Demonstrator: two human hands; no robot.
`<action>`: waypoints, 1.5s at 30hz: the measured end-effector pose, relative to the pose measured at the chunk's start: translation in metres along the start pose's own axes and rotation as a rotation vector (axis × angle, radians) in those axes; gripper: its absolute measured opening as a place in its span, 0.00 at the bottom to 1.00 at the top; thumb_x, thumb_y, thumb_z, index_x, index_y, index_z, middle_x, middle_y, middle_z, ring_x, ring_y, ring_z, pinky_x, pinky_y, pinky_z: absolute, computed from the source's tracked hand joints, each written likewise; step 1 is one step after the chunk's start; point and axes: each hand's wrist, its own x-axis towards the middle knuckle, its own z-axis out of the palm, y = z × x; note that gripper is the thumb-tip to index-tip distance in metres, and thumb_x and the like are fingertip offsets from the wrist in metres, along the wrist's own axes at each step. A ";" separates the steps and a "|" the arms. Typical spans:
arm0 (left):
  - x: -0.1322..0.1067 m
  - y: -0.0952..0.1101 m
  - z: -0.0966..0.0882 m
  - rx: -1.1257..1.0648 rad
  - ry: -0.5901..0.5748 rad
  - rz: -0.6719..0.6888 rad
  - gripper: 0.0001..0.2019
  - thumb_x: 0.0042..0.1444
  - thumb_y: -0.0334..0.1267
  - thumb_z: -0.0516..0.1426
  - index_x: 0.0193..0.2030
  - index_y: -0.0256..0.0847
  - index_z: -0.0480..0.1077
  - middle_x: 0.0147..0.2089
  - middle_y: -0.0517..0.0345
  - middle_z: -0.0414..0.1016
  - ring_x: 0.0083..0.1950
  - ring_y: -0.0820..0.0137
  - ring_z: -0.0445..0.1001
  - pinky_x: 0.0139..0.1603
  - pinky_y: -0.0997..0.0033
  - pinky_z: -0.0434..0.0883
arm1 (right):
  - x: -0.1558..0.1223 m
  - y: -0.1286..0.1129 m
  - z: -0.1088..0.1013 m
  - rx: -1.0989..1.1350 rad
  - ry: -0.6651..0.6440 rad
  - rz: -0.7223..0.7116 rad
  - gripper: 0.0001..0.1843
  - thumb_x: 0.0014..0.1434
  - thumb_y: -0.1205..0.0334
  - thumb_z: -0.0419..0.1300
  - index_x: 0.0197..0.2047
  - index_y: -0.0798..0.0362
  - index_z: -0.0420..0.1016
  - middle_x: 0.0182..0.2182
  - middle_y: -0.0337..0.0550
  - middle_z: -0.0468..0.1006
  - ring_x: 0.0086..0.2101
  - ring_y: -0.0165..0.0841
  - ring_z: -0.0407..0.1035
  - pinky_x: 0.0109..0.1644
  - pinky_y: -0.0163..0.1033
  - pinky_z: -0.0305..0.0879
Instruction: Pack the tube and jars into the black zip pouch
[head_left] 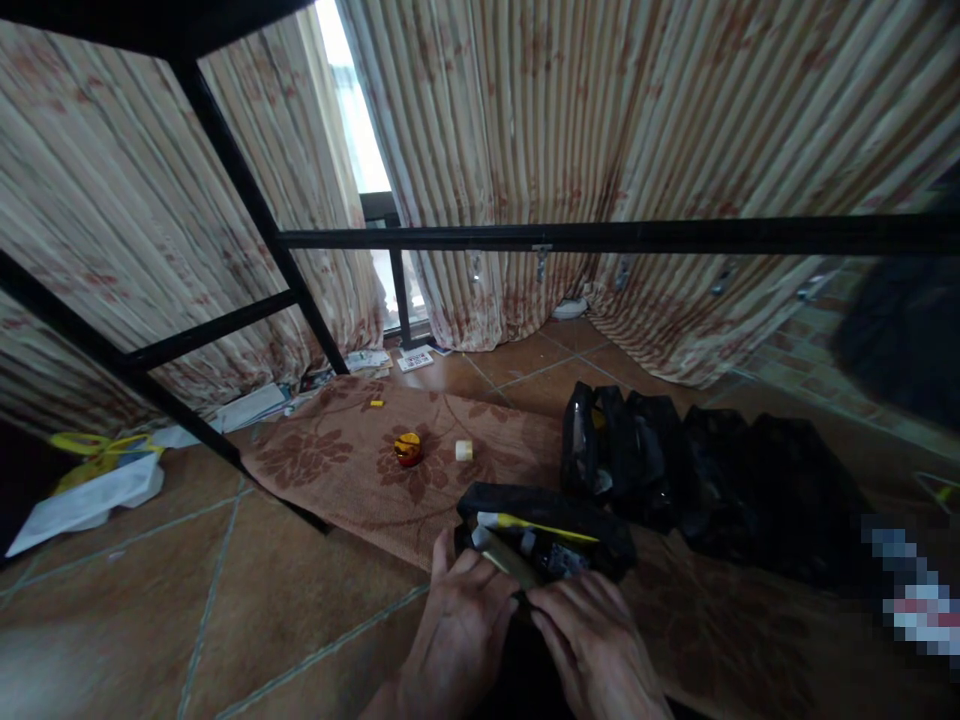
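Observation:
A small black zip-style pouch (611, 530) lies open near me on the patterned cloth. Inside it are a yellow strip with a white end (540, 527), a pale tube-like thing (510, 562) and other small things too dark to name. My left hand (461, 620) is closed on the pouch's near edge, its thumb and fingers bent. Close beside it, my right hand (589, 625) pinches the same edge. The fingertips are partly hidden by the hands themselves.
Several black bags (652, 460) stand in a row to the right. On the brown cloth (322, 440) lie an amber round item (408, 449), a small cream roll (463, 450) and a yellow piece (377, 403). A black metal frame (525, 238) crosses ahead, before long curtains (510, 120).

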 end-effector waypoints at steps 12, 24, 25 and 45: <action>0.002 0.000 -0.002 -0.010 0.009 0.018 0.10 0.60 0.30 0.53 0.43 0.46 0.72 0.41 0.61 0.78 0.47 0.65 0.72 0.67 0.37 0.44 | -0.003 0.004 0.002 -0.024 -0.021 -0.015 0.10 0.62 0.70 0.56 0.43 0.45 0.70 0.34 0.34 0.77 0.35 0.33 0.71 0.46 0.41 0.58; -0.001 -0.011 0.009 -0.014 0.047 0.043 0.10 0.60 0.30 0.53 0.43 0.48 0.72 0.40 0.60 0.77 0.47 0.64 0.71 0.66 0.42 0.49 | -0.012 0.025 -0.016 -0.148 0.045 0.027 0.11 0.61 0.66 0.59 0.46 0.43 0.71 0.38 0.35 0.80 0.38 0.35 0.74 0.51 0.45 0.56; -0.001 -0.011 0.009 -0.017 0.049 0.044 0.10 0.60 0.30 0.53 0.43 0.48 0.72 0.40 0.61 0.77 0.47 0.64 0.71 0.66 0.43 0.49 | -0.013 0.026 -0.016 -0.153 0.041 0.030 0.10 0.61 0.66 0.59 0.46 0.44 0.71 0.38 0.35 0.80 0.38 0.35 0.74 0.50 0.45 0.57; 0.008 -0.001 -0.009 -0.053 0.052 0.070 0.09 0.62 0.33 0.52 0.44 0.48 0.72 0.39 0.61 0.77 0.45 0.66 0.73 0.66 0.42 0.48 | -0.012 0.014 -0.018 -0.042 0.073 0.108 0.08 0.62 0.68 0.57 0.41 0.45 0.73 0.33 0.35 0.78 0.35 0.33 0.72 0.46 0.42 0.61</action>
